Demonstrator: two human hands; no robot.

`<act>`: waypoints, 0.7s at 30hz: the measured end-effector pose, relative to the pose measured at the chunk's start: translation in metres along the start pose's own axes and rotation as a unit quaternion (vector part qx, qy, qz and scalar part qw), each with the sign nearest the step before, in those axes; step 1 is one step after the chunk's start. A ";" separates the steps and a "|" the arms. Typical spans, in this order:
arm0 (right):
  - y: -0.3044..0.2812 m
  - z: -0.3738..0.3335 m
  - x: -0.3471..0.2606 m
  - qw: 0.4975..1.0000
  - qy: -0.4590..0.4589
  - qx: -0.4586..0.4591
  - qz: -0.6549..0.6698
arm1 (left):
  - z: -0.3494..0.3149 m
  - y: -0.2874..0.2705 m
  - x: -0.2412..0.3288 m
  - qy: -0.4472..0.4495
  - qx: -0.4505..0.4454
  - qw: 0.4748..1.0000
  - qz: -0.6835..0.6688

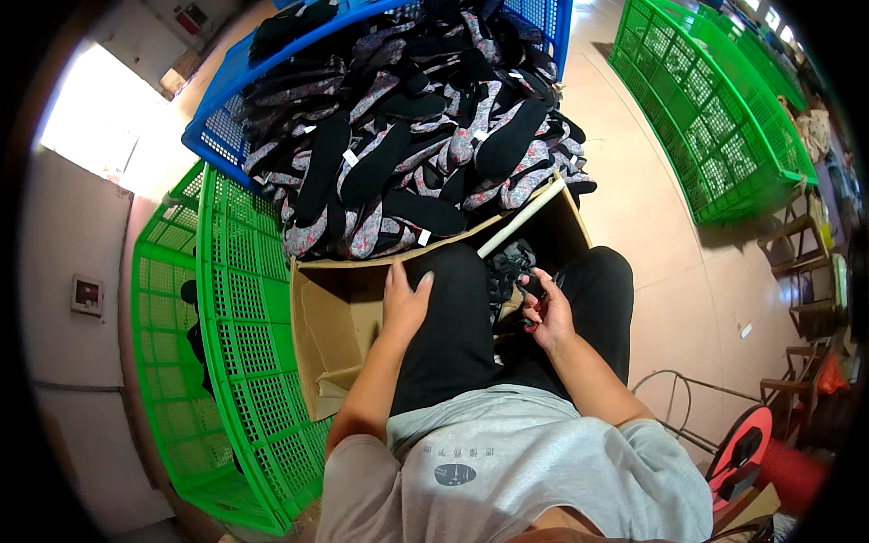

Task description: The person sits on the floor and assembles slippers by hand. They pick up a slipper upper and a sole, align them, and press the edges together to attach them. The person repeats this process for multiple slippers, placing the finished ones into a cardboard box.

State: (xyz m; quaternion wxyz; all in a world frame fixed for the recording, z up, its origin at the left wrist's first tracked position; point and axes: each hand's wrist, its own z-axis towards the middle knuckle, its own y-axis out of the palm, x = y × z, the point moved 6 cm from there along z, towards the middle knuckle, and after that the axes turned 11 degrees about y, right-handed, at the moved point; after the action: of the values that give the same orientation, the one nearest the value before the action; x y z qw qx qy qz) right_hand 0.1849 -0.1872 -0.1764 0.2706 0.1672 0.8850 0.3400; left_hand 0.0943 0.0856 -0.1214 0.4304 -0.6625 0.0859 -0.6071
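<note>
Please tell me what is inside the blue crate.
The blue crate holds a heap of shoe-like pieces, with black soles and patterned fabric. The crate's floor and anything beneath the heap are covered.

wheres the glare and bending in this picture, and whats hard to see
Head view: glare blows out the bright opening at upper left; head view: fisheye curvature bows the green crates at left; head view: the small dark item in the right hand is hard to make out.

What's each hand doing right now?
Left hand: open, at the left knee, nothing visibly held.
Right hand: closed on a small dark object, too unclear to name.
</note>
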 end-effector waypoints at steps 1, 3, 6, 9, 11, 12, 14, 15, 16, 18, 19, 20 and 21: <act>0.000 0.001 0.000 1.000 0.003 -0.004 0.003 | -0.018 0.004 -0.017 -0.098 -0.044 0.994 -0.036; 0.001 0.001 0.000 1.000 0.005 -0.010 0.005 | -0.050 0.021 -0.036 -0.163 -0.141 0.975 -0.051; 0.002 0.000 0.002 1.000 0.010 -0.004 0.011 | -0.038 0.032 -0.035 -0.249 -0.117 0.955 -0.115; 0.002 0.000 0.000 1.000 0.009 0.004 0.008 | 0.009 0.026 0.005 -0.183 -0.082 0.979 0.029; 0.003 0.002 -0.001 1.000 0.006 0.004 0.010 | 0.035 0.029 0.044 -0.015 -0.029 0.972 0.235; -0.001 0.001 0.001 1.000 0.005 0.008 0.014 | 0.050 0.038 0.045 0.002 -0.079 0.967 0.241; 0.001 0.003 0.000 1.000 0.003 0.001 0.008 | 0.075 0.057 0.049 0.100 -0.162 0.941 0.280; -0.002 0.003 0.000 1.000 0.001 0.001 0.004 | 0.074 0.071 0.057 0.148 -0.195 0.903 0.354; -0.003 0.003 -0.001 1.000 -0.001 0.000 0.002 | 0.071 0.084 0.061 0.180 -0.208 0.874 0.400; -0.006 0.006 -0.004 1.000 -0.006 -0.005 -0.001 | 0.054 0.115 0.074 0.232 -0.302 0.803 0.459; -0.009 0.006 -0.003 1.000 -0.007 -0.004 -0.001 | 0.038 0.132 0.081 0.249 -0.383 0.756 0.469; -0.007 0.005 0.000 1.000 -0.003 -0.010 -0.002 | 0.019 0.153 0.071 0.183 -0.446 0.792 0.374; -0.004 0.005 0.001 1.000 -0.002 -0.015 -0.001 | 0.000 0.173 0.061 0.118 -0.502 0.813 0.272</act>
State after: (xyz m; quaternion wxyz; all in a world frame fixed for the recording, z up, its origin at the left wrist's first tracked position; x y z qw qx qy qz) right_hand 0.1867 -0.1874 -0.1828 0.2752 0.1632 0.8795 0.3524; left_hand 0.1796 -0.0595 -0.1938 0.1724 -0.6595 0.6053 -0.4110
